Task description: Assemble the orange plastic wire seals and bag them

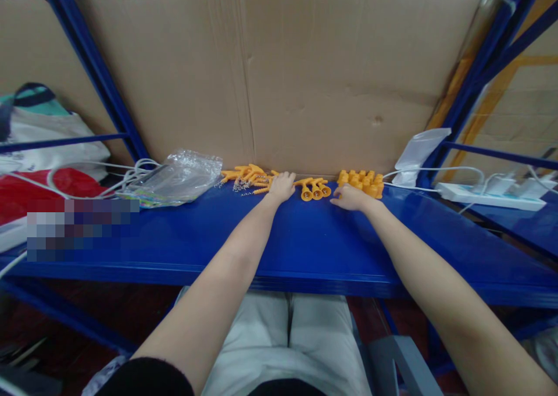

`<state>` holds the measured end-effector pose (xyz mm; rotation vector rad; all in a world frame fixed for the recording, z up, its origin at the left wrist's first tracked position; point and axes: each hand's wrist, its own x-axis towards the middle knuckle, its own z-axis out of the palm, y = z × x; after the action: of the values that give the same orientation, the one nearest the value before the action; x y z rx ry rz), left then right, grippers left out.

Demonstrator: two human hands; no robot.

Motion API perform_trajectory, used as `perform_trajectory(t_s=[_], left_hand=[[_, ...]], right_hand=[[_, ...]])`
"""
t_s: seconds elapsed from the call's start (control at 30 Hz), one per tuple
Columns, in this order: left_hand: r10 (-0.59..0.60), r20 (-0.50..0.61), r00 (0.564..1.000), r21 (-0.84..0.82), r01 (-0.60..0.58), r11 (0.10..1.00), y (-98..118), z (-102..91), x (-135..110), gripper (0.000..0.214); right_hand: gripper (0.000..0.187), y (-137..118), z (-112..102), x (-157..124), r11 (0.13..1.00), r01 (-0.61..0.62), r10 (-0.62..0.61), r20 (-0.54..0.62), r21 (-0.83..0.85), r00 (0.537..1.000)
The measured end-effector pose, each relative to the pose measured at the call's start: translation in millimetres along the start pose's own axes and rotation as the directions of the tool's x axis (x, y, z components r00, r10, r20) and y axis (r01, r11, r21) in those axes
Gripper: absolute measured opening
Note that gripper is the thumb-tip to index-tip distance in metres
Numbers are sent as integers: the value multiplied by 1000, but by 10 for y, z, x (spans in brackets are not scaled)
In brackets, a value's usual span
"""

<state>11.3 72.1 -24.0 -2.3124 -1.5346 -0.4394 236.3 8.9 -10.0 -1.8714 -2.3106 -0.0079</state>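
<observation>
Toward the back of the blue table, my left hand (282,187) lies palm down at the right end of a pile of orange branched pieces (253,175) with thin chains. Its fingers reach forward, slightly apart, and partly cover the nearest pieces. Just right of it are several orange pieces with round cup-like ends (314,191) facing me. My right hand (350,198) is in front of a cluster of small orange-yellow cylindrical pieces (365,182). Its thumb and fingers point left and stand apart, with nothing visible between them. Whether its far fingers touch the cluster is hidden.
A cardboard panel (279,82) rises behind the blue table (305,245). Clear plastic bags (178,178) and white cables lie left. A white power strip (490,196) with plugs and a translucent sheet (418,152) stand right. Blue metal posts (93,64) frame both sides.
</observation>
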Motion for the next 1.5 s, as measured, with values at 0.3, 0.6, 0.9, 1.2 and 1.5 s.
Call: perform_trajectory(t_s=[0.3, 0.6, 0.9, 1.2, 1.5], left_hand=[[105, -101, 989, -80, -114, 990, 19, -21, 1, 50], [159, -274, 948, -117, -197, 973, 85, -58, 44, 50], [26, -62, 998, -82, -31, 996, 45, -35, 2, 47], [-64, 174, 983, -61, 76, 995, -27, 21, 19, 42], [-50, 64, 997, -48, 53, 997, -36, 82, 23, 46]], right_hand=[[26, -33, 26, 2, 998, 27, -25, -42, 56, 999], [25, 45, 80, 57, 981, 141, -131, -86, 136, 988], [23, -7, 43, 24, 988, 128, -125, -38, 86, 991], [25, -51, 39, 20, 997, 80, -80, -25, 1, 996], [26, 47, 108, 93, 987, 136, -133, -50, 80, 990]])
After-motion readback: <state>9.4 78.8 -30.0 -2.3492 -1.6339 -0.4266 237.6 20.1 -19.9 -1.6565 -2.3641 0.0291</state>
